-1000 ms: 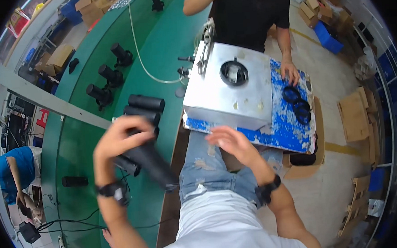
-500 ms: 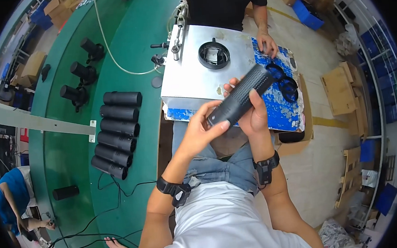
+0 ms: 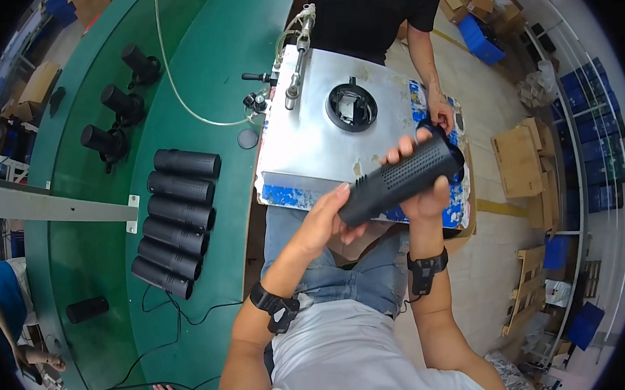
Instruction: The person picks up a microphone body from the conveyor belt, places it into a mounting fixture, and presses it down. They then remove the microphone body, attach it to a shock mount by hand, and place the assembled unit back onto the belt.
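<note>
A black cylindrical housing (image 3: 403, 177) with rows of small perforations lies across both my hands, tilted up toward the right. My left hand (image 3: 323, 219) grips its lower left end, thumb on top. My right hand (image 3: 427, 198) wraps its right end from below, fingertips showing over the far side. Beyond it is a metal-topped box (image 3: 309, 152) bearing a round black ring-shaped fixture (image 3: 352, 108). Past the housing's right end, black ring parts are partly hidden on a worn blue surface (image 3: 458, 210). A co-worker's hand (image 3: 440, 112) reaches down beside them.
Several similar black cylinders (image 3: 177, 233) lie in a row on the green table (image 3: 221, 281) at left. Several black units (image 3: 123, 104) stand behind them. A valve with an air cylinder (image 3: 296, 69) edges the metal box. Black cables (image 3: 179, 313) cross the table; cartons (image 3: 519, 162) stand right.
The housing has turned to lie flatter and moved slightly right and nearer. My left hand has shifted along with it. The co-worker's hand has come down close to the housing's right end.
</note>
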Action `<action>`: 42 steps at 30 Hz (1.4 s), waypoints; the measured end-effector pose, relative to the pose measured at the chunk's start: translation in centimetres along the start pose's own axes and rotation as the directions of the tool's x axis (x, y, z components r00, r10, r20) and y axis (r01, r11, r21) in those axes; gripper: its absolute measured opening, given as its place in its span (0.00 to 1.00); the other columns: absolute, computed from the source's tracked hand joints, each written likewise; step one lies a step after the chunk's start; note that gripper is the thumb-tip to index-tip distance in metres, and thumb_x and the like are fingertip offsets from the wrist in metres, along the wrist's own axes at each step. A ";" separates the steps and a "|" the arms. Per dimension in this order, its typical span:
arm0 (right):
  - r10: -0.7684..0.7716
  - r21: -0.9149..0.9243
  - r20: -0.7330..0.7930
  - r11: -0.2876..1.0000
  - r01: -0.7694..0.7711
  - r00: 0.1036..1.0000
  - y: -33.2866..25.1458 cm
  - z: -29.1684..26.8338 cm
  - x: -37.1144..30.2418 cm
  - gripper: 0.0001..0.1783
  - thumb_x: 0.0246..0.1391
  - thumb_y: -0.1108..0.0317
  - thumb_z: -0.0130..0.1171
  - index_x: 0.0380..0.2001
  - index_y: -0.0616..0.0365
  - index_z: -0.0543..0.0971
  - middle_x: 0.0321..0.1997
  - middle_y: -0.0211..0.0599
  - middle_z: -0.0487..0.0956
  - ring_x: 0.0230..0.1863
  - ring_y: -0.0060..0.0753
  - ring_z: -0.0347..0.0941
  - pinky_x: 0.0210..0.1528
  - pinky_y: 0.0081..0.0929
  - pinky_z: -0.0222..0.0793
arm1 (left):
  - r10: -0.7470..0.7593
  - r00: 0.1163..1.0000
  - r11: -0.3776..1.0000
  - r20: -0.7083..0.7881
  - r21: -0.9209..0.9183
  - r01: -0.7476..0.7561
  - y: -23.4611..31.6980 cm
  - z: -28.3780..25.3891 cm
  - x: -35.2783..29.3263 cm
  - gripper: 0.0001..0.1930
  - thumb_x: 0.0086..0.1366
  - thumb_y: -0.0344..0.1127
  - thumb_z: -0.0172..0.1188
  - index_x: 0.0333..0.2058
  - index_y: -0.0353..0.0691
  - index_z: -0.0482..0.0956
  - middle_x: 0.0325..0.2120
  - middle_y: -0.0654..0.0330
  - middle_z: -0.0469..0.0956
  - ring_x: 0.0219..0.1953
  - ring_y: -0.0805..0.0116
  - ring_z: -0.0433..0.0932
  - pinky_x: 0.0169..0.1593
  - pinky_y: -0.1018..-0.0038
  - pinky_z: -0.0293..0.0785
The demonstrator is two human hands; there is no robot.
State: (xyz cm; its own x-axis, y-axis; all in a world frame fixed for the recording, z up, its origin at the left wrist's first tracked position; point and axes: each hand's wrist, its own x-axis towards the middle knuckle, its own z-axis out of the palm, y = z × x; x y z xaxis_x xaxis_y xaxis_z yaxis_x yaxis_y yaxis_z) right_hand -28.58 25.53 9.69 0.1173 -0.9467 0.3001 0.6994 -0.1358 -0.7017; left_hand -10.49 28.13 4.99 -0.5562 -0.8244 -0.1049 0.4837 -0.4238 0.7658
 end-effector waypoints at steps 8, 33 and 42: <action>-0.364 -0.483 -0.028 0.820 0.306 0.931 -1.0 -2.2 11.2 0.20 0.46 0.69 0.62 0.44 0.57 0.69 0.37 0.37 0.75 0.41 0.31 0.72 0.49 0.31 0.67 | -0.064 0.992 0.998 -0.107 0.008 0.066 0.1 -2.4 0.4 0.24 0.73 0.51 0.38 0.49 0.35 0.70 0.27 0.57 0.78 0.25 0.76 0.74 0.30 0.84 0.68; -0.241 -0.879 -0.075 0.474 0.050 0.968 5.7 -5.1 12.7 0.12 0.46 0.74 0.64 0.35 0.62 0.76 0.34 0.32 0.79 0.36 0.21 0.73 0.44 0.21 0.68 | 0.114 0.980 0.979 -0.163 0.188 -0.082 3.1 -3.6 -1.6 0.09 0.68 0.32 0.51 0.43 0.34 0.74 0.28 0.62 0.77 0.32 0.78 0.74 0.37 0.81 0.71; -0.149 -0.845 0.042 0.522 0.115 0.988 5.0 -6.9 12.4 0.14 0.45 0.77 0.61 0.38 0.62 0.73 0.35 0.35 0.78 0.38 0.27 0.75 0.48 0.29 0.70 | 0.712 0.688 0.261 -0.139 0.962 -0.076 13.0 -16.4 13.7 0.17 0.61 0.40 0.56 0.44 0.37 0.76 0.39 0.52 0.80 0.41 0.57 0.79 0.46 0.65 0.73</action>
State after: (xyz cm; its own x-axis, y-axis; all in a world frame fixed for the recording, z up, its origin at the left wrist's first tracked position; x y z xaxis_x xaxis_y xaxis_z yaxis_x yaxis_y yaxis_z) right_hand -28.56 11.09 5.45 0.0415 -0.9028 0.4281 -0.2172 -0.4264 -0.8781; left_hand -0.73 5.18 3.09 0.0554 -0.9214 0.3846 -0.4817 0.3128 0.8186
